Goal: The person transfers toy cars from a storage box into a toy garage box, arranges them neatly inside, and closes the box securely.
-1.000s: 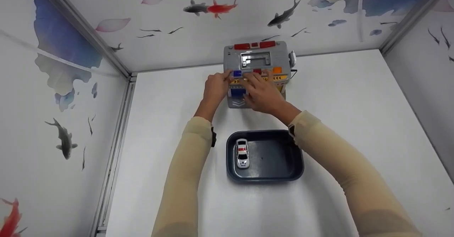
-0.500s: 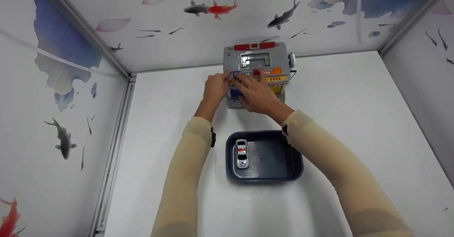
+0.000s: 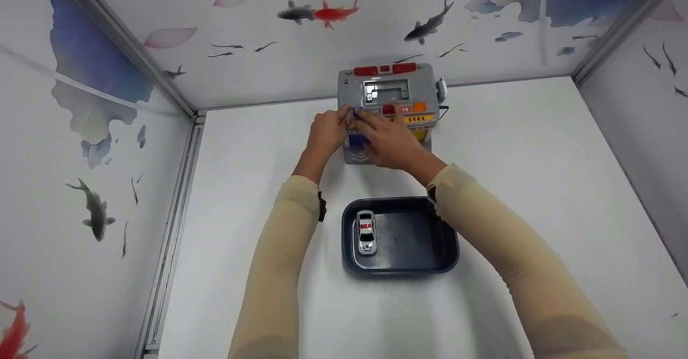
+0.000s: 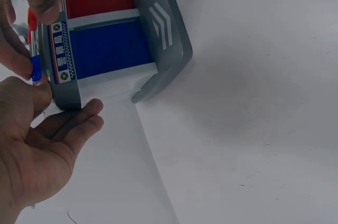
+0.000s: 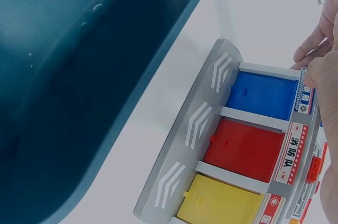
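A grey toy garage (image 3: 352, 87) stands against the back wall with red light bars along its rear top edge. In the right wrist view its blue door (image 5: 264, 97), red door (image 5: 245, 150) and yellow door (image 5: 219, 200) are all down. My left hand (image 3: 327, 133) holds the garage's front left corner, its fingers around the side. My right hand (image 3: 395, 143) lies over the front top edge, fingertips at the blue button (image 4: 36, 70), which they partly cover; whether it is pressed in, I cannot tell.
A dark blue tray (image 3: 400, 274) sits on the white table (image 3: 242, 241) in front of the garage, below my forearms. A white toy police car (image 3: 366, 232) lies in its left part. Printed wall panels enclose the table at the back and sides.
My right hand has shifted left along the garage's front edge, bringing its fingertips to the blue button. The orange button and yellow door show more now. My left hand stays at the corner.
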